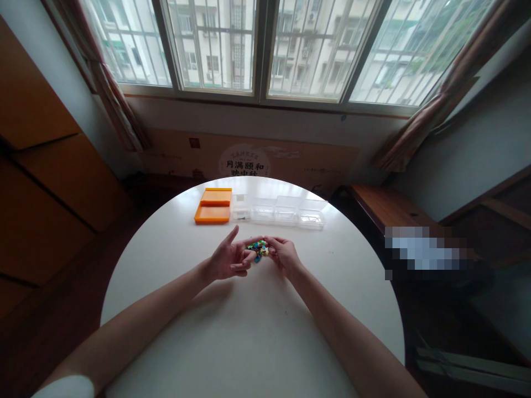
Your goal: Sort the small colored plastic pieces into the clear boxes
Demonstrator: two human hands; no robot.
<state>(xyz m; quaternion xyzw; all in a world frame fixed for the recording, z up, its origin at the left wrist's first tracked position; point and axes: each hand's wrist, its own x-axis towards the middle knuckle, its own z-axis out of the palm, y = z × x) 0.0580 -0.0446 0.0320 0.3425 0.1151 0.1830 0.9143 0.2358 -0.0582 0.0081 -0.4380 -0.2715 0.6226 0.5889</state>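
Note:
On the white round table (pixel 249 342), a small heap of tiny coloured pieces (pixel 259 250), green, blue, yellow and dark, lies between my hands. They are too small to name for certain. My left hand (pixel 230 258) is beside the heap, thumb raised and index finger stretched across behind it; the other fingers are loosely bent. From the other side, my right hand (pixel 284 254) has its thumb and fingers pinched together at the tip of the left index finger. Whatever is in that pinch is too small to make out.
An orange tray (pixel 212 221) with two sections stands beyond my hands. To its right runs a row of clear plastic boxes (pixel 286 214) with lids raised; a few bits lie in the leftmost. A wooden bench (pixel 373 202) is right of the table, below the windows.

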